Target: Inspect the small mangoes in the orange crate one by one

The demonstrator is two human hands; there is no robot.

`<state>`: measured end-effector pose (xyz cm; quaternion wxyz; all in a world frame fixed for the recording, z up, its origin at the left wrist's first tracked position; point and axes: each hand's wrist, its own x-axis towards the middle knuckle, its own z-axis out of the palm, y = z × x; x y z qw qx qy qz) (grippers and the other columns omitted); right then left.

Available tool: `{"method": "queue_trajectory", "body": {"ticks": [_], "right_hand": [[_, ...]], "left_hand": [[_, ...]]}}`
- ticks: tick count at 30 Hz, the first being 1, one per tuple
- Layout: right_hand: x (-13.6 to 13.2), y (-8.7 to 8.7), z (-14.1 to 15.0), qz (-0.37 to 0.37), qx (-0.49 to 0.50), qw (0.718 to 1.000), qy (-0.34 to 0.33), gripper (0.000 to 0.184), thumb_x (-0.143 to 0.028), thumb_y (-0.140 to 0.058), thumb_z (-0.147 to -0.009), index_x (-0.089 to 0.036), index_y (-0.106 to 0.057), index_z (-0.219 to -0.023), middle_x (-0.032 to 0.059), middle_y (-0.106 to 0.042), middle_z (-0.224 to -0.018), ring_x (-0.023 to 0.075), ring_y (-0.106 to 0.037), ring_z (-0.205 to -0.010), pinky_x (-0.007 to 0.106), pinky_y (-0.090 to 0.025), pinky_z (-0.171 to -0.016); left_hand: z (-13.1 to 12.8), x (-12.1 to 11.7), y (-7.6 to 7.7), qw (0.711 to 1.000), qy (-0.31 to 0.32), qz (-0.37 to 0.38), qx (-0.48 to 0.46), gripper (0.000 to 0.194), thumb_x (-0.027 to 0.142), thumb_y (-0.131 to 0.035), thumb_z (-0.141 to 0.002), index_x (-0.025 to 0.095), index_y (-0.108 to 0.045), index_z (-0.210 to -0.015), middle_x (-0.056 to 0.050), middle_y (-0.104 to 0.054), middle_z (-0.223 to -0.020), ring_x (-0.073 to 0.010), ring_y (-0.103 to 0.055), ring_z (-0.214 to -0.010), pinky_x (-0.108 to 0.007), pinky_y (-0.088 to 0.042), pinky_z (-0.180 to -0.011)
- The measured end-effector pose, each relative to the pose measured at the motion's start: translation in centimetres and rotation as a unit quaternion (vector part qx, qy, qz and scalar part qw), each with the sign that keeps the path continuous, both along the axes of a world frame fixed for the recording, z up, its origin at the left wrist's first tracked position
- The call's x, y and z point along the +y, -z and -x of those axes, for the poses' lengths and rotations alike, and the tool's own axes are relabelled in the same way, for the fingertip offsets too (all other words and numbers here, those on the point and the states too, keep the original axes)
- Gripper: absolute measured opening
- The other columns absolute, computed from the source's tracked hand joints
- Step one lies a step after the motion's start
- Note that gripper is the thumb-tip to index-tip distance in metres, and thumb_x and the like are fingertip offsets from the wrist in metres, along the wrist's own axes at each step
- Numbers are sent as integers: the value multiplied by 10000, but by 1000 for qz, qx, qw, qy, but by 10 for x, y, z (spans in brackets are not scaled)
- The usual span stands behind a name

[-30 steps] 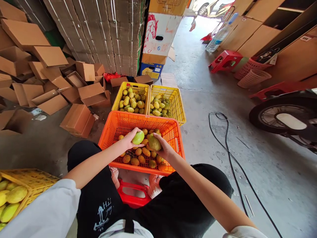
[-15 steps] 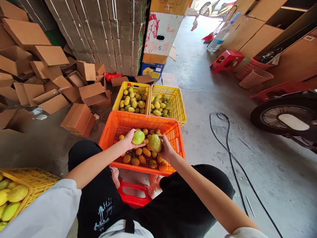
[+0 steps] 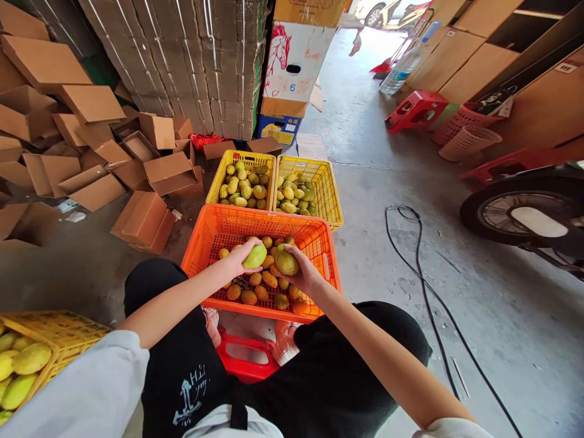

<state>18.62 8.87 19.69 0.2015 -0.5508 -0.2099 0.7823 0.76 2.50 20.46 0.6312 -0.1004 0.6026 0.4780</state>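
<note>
My left hand (image 3: 245,255) is closed round a smooth, pale green oval fruit (image 3: 255,257), possibly a melon or a papaya. A duller, yellowish-green fruit (image 3: 286,261) is held in my right hand (image 3: 302,267), with fingers over its top and right side. Both hands are above an orange plastic crate (image 3: 201,243), a small gap between the two fruits. Several smaller orange-brown fruits (image 3: 270,278) lie spread over the crate's bottom. The exact kind of fruit does not show clearly.
Two yellow crates (image 3: 335,193) of yellow-green fruit stand behind the orange one. Another yellow crate (image 3: 68,331) of fruit is at my left. Cardboard boxes (image 3: 143,216) are heaped at far left. A black cable (image 3: 422,267) and a motorbike wheel (image 3: 506,213) are on the right.
My right hand has turned the yellowish-green fruit, and its fingers now reach over the top. My left hand's fingers have drawn in round the pale green fruit.
</note>
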Motion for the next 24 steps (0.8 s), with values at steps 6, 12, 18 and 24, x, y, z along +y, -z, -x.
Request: {"method": "queue_trajectory", "body": {"ticks": [6, 12, 18, 24], "right_hand": [[0, 5, -1, 29, 14, 999, -6, 219, -294, -787, -892, -262, -660, -1067, 53, -813, -913, 255, -824, -796, 330, -691, -641], [-2, 6, 0, 16, 0, 1000, -10, 103, -345, -706, -952, -257, -666, -987, 42, -788, -852, 221, -766, -732, 283, -633, -612], [-1, 10, 0, -10, -9, 1000, -27, 142, -390, -714, -921, -252, -693, -945, 21, -760, -777, 220, -717, -708, 261, -488, -515], [-4, 6, 2, -12, 27, 998, -57, 168, -407, -745, -945, -248, -715, -992, 50, -824, -860, 271, -820, -851, 304, -628, -643]], "left_hand": [[-3, 3, -18, 997, -55, 18, -53, 160, 336, -658, -1099, 231, -645, -980, -41, -701, -894, -175, -679, -731, -313, -685, -696], [-4, 1, -23, 994, -57, 21, -90, 274, 339, -460, -1173, 211, -678, -1067, -69, -688, -804, -208, -716, -730, -280, -647, -637], [-3, 1, -19, 998, 30, 11, -46, 234, 402, -701, -1102, 181, -713, -1025, -73, -733, -783, -193, -694, -617, -276, -625, -551], [-2, 2, -9, 999, 43, -12, 7, 197, 312, -854, -1009, 200, -692, -1005, -35, -732, -789, -182, -711, -644, -278, -654, -609]]}}
